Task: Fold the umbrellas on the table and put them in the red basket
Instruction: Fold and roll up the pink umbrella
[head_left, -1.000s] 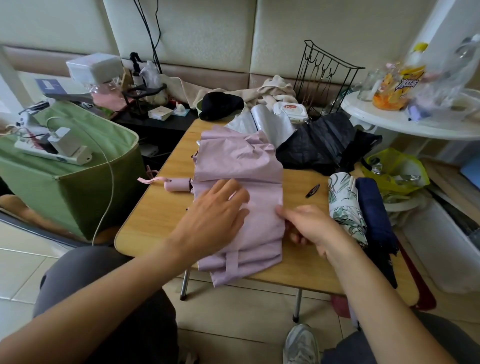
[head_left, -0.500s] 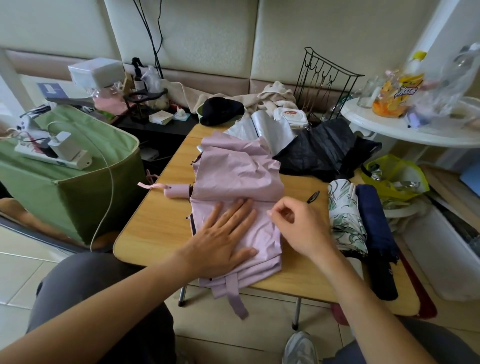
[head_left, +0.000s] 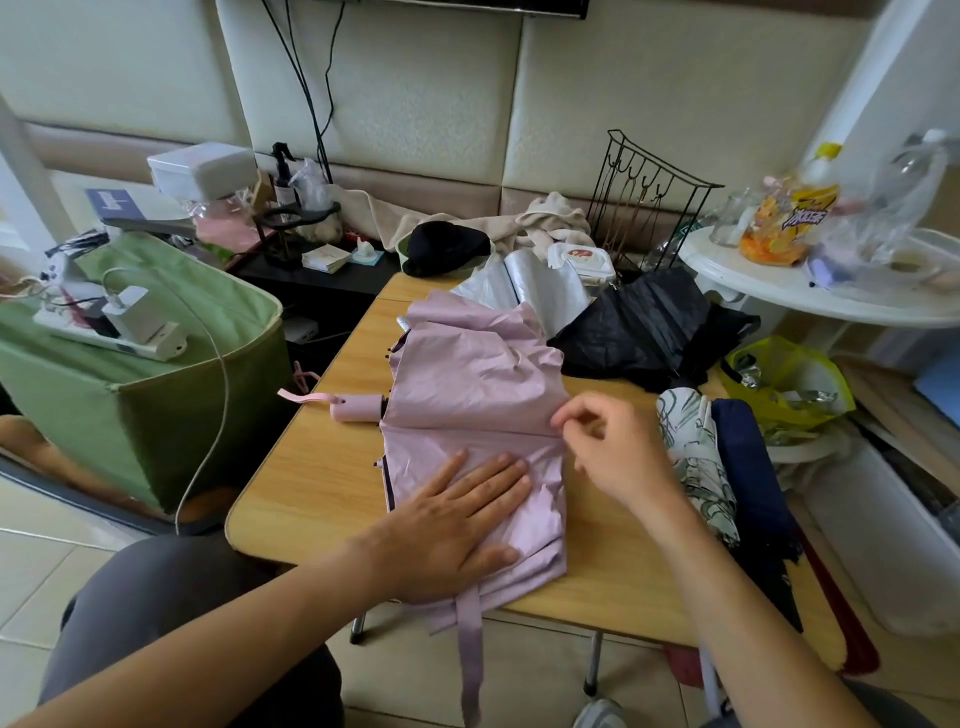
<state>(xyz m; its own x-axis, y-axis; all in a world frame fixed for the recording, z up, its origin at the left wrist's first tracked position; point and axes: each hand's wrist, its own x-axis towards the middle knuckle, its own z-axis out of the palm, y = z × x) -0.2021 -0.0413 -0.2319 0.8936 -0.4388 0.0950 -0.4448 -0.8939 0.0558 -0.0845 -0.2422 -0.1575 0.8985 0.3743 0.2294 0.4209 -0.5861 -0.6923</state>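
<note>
Both hands work the pink umbrella (head_left: 475, 415) lying mid-counter (head_left: 311, 483): the left hand (head_left: 457, 525) now lies flat with straight fingers pressing the near pleats, where a second ago it was curled at the fabric's middle, and the right hand (head_left: 608, 447) has come up from the near right edge to pinch the canopy's right edge at a rib line. To my eye the near panels are smoothed and the far half is still loose, so folding is partway. Its strap (head_left: 470, 649) now dangles off the near counter edge; no red basket shows.
</note>
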